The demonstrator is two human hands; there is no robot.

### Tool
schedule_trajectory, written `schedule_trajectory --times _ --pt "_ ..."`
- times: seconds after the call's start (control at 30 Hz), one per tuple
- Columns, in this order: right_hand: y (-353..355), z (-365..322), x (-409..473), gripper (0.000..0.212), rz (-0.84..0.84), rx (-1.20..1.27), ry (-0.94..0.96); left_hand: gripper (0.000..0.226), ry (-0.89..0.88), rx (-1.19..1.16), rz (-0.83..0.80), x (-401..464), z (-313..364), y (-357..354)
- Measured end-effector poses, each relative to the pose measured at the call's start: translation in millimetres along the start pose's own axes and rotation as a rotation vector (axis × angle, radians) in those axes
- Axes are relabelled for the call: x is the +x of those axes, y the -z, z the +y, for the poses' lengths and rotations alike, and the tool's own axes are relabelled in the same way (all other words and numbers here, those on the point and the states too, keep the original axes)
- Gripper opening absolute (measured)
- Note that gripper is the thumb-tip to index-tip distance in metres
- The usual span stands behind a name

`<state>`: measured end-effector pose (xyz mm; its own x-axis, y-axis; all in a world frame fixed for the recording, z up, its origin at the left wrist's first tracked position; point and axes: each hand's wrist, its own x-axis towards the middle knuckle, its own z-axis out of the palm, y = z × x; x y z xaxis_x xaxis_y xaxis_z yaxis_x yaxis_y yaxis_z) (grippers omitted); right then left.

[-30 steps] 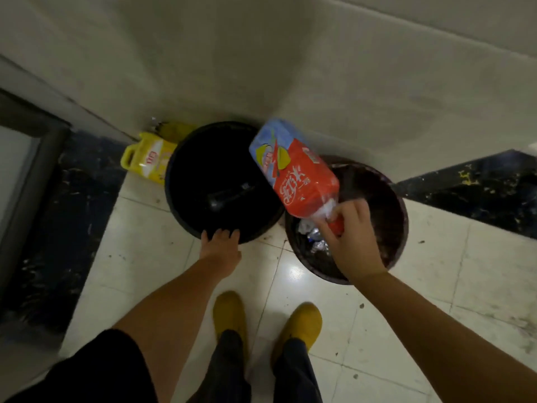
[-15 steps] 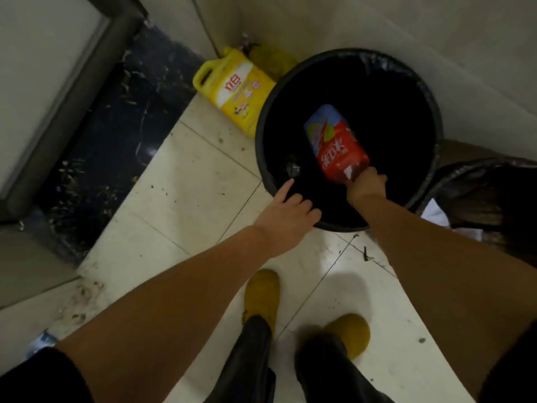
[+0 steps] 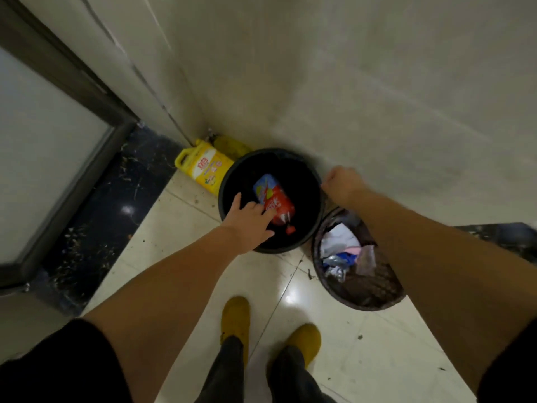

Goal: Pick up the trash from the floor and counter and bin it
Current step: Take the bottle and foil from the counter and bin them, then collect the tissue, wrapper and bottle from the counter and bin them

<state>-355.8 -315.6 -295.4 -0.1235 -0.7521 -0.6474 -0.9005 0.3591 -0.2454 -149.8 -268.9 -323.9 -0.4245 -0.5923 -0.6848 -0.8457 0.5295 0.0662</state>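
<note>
1. your left hand (image 3: 251, 219) is spread flat with fingers open over the near rim of the black bin (image 3: 308, 181), holding nothing.
2. your right hand (image 3: 341, 181) is curled loosely beside the far right rim of that bin; it is blurry, so i cannot tell if it pinches anything.
3. one red and blue snack bag (image 3: 276, 200) lies inside the black bin, next to your left fingers. it has white writing on the red part, too small to read.
4. there are two bins: the black one and a brown basket bin (image 3: 377, 289) just beside it, with papers and wrappers inside.
5. one yellow jug (image 3: 207, 168) lies on the floor, touching the black bin. its white label has red writing, not clear enough to read.
6. two yellow shoes (image 3: 235, 318) stand on the pale tiles.
</note>
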Motion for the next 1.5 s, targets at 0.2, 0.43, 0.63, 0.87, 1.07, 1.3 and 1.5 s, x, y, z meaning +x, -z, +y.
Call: schedule_trajectory --times 0.2,0.43,0.63,0.87,1.07,1.3,1.5 --pt "126.0 -17.2 -145.8 0.040 0.068 0.052 0.038 0.055 0.028 -0.045 0.193 -102.5 29.7 163.6" --pt "200.3 0.0 -284.2 0.043 0.269 -0.080 -0.014 0.049 -0.083 0.034 0.416 -195.3 90.3 286.8" --pt "205.7 44.8 -368.4 0.043 0.471 -0.028 -0.219 0.050 -0.296 0.054 0.371 -217.4 159.4 321.7" --pt "131.2 87.5 -475.6 0.046 0.597 0.257 -0.643 0.049 -0.652 0.310 0.284 -236.5 245.4 305.4" --pt "28.7 92.9 -589.2 0.045 0.614 0.509 -0.976 0.048 -1.001 0.465 0.207 -309.8 328.8 242.3" --pt "-105.9 84.1 -742.8 0.046 0.676 0.731 -1.347 0.054 -1.288 0.700 0.068 -432.3 436.3 126.3" --pt "-219.0 74.3 -878.8 0.042 0.699 0.835 -1.615 0.054 -1.526 0.842 0.056 -555.1 521.7 15.2"
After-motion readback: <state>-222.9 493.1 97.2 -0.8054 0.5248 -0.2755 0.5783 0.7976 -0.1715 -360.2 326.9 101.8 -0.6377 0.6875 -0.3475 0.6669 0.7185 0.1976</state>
